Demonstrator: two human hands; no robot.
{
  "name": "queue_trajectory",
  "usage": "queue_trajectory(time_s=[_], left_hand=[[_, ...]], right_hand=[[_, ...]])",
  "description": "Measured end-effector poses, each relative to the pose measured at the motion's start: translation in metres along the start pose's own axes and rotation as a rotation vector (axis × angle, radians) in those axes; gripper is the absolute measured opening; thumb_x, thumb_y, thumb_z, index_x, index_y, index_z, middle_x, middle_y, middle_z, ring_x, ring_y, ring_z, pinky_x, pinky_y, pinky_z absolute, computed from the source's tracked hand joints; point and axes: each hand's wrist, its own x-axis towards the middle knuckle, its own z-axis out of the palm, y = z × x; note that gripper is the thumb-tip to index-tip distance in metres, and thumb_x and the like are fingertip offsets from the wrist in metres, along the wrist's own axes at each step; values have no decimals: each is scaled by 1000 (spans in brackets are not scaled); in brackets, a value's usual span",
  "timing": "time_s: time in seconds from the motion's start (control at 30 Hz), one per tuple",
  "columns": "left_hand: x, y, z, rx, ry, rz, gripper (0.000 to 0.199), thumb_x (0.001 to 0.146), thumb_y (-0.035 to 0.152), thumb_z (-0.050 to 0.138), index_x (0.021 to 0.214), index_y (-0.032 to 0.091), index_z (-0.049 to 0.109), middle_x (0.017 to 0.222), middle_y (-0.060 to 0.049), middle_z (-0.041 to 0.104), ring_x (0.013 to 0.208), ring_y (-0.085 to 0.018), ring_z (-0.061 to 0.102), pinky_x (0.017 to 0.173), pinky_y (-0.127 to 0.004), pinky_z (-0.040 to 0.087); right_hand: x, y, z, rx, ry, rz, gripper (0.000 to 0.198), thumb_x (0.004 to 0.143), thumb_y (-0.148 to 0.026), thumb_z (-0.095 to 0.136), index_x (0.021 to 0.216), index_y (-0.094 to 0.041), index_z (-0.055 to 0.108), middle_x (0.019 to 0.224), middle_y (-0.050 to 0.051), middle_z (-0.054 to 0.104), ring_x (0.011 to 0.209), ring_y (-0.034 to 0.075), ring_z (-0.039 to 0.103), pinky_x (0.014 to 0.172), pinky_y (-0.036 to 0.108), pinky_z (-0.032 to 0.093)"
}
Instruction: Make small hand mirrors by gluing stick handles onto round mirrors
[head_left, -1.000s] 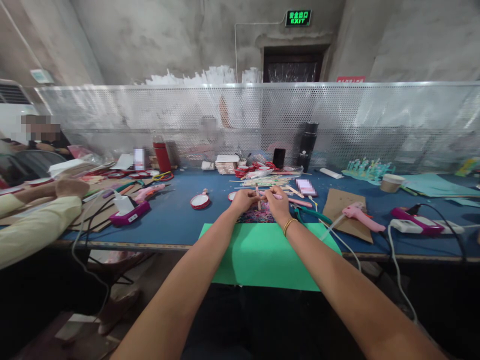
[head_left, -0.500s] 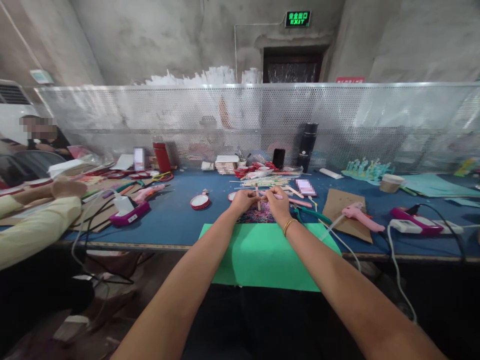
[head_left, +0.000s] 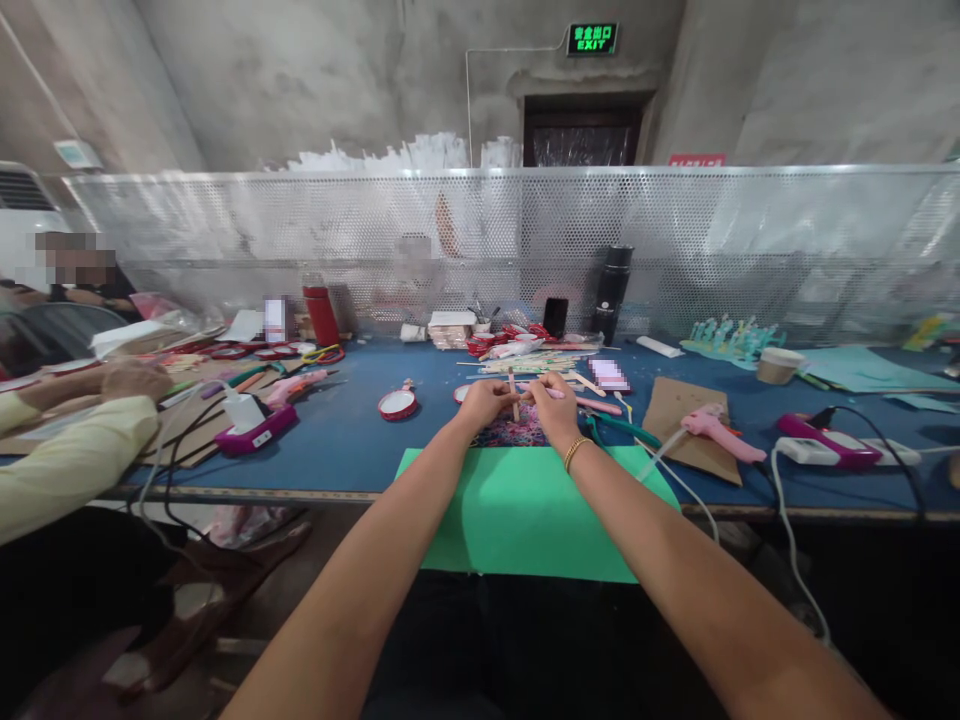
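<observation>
My left hand (head_left: 484, 404) is closed in a pinch on a narrow wooden craft stick (head_left: 513, 384), which stands roughly upright between the two hands. Close beside it, my right hand (head_left: 553, 406) grips a pink pen-like tool (head_left: 556, 393), its tip by the stick and partly hidden by the fingers. Under both hands lies a multicoloured patterned piece (head_left: 517, 433). A green sheet (head_left: 536, 515) hangs over the table's front edge beneath my forearms. Teal-handled pliers or scissors (head_left: 628, 430) rest just right of my right wrist.
A pink glue gun (head_left: 724, 432) lies on cardboard (head_left: 667, 400) to the right, its white cord trailing over the edge. Beyond my hands are loose sticks (head_left: 532, 362). A red-rimmed round tin (head_left: 397, 404) sits left. A co-worker's yellow sleeve (head_left: 82, 455) is further left.
My hands keep nearly the same pose around the stick and the pink tool. The whole view has shifted slightly. The co-worker's hand at left has moved a little.
</observation>
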Motion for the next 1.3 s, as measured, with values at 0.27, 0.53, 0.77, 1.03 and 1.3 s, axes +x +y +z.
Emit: queue_trajectory(time_s=[0.27,0.53,0.77,1.03,1.3], left_hand=[[-3,6,-2,24,6,-12,43,63,57,68,60,15,60,53,4,50,51,-9,38,50,-23,28],[-1,2,-2,40,7,11,47,64,60,66,65,13,65,56,2,53,53,-9,39,50,-23,28],[-5,11,-3,-5,-26,-20,50,59,63,68,62,14,61,54,3,52,51,-9,38,50,-23,27],[-9,14,-6,37,-48,-46,41,60,55,71,61,15,63,53,2,54,51,-10,41,50,-23,30],[-7,-2,-8,58,-10,4,38,66,53,66,60,16,61,54,3,54,51,-10,41,51,-24,30]], right_hand=[[-3,-4,1,0,-10,-15,17,74,-33,53,61,-23,50,57,-3,64,58,16,60,60,27,47],[0,-2,-2,-7,37,14,15,72,-33,53,61,-23,51,55,-3,62,55,15,56,57,27,45],[0,-1,0,37,48,19,14,72,-32,55,62,-22,52,56,-3,62,56,15,57,58,27,45],[0,-1,1,105,24,-1,14,74,-34,57,66,-22,55,57,-3,61,57,16,59,60,27,47],[-4,-5,3,130,20,1,17,73,-36,61,65,-21,57,60,-2,63,61,17,60,62,28,47]])
